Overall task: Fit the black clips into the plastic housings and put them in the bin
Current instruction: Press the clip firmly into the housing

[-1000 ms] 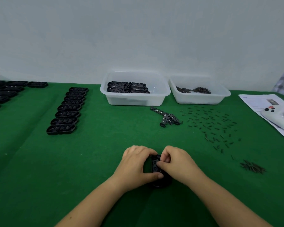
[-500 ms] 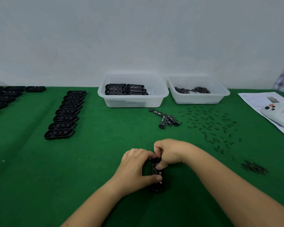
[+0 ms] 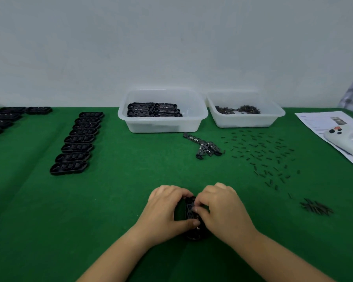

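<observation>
Green felt-like cloth (image 3: 130,200) covers the table, with a plain pale wall behind it. At lower centre of the frame, both forearms reach in. The left hand (image 3: 165,208) curls round the left side of a black plastic housing (image 3: 192,212), thumb on its near end. The right hand (image 3: 222,208) curls over its right side, fingertips pressing on top; any clip beneath is hidden. The housing rests on the cloth, long axis pointing away. Upper centre: a translucent bin (image 3: 163,123) holds finished housings. Centre left: a column of glossy black oblong housings (image 3: 77,141). Centre right: loose black clips (image 3: 206,146).
</observation>
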